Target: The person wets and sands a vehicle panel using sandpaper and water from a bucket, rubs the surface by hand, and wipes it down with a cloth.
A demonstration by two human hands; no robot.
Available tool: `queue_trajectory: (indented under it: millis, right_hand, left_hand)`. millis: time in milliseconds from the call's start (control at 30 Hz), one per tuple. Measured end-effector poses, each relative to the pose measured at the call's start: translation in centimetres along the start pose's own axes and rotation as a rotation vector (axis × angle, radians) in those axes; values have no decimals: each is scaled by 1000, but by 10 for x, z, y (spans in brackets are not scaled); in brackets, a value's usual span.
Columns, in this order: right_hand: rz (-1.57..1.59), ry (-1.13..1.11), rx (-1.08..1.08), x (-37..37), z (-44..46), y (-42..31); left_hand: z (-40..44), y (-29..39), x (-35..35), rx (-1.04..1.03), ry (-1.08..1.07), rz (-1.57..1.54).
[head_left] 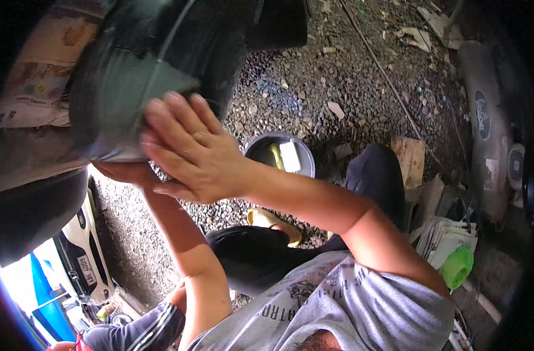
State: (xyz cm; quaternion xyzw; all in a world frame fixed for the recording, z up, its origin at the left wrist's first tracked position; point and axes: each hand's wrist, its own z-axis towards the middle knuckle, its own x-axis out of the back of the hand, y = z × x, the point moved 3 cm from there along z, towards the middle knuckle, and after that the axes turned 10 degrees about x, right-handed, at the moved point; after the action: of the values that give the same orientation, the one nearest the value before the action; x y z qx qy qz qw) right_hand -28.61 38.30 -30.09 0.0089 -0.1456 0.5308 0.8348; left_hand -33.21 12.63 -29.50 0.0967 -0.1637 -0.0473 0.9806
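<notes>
A dark, curved vehicle body panel (126,52) with a dull grey-green patch fills the upper left. My right hand (191,146) lies over its lower right edge, fingers stretched out and slightly blurred. Whether anything is under that palm is hidden. Below it, my left hand (123,172) touches the panel's lower edge from underneath. Its fingers are out of sight behind the panel, so I cannot tell how they are bent. A round, dark basin (309,158) stands on the gravel beyond my right wrist, holding a white block and a yellow-green item.
Newspaper sheets (39,76) cover the area left of the panel. Gravel (337,76) spreads across the ground. A grey cylindrical tank (486,134) stands at right, above stacked papers (454,234) and a green bag (457,266). A white vehicle front (85,251) and another person's striped sleeve (138,327) are lower left.
</notes>
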Motion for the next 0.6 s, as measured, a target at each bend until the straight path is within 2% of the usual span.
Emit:
queue_trajectory:
  millis: [67,167,233,267,333,400,467,500,600]
  right_hand:
    - [7,-27,8,-21,-51,-1]
    - [92,76,-12,-14,-40,3]
    - [123,98,-95,14,18,30]
    - [140,110,-143,23,37,38]
    - [161,174,-197,18,32,37]
    - [177,185,-208,8,11,29]
    - [202,135,-199,-3,-23,7]
    - [180,133,-157,-1,-19,14]
    - [203,233,-262,17,22,67]
  left_hand:
    - [4,3,-3,-1,23,13]
    - [6,4,-6,-72,60,20]
    - [6,0,-7,39,15,-105]
    - [7,-3,-8,188,-30,-186]
    - [9,-3,-7,184,-15,-140]
    - [3,2,-7,-105,98,121]
    - [7,12,-8,32,57,-40]
    - [8,17,-6,-2,61,-16]
    - [0,-5,-12,91,57,31]
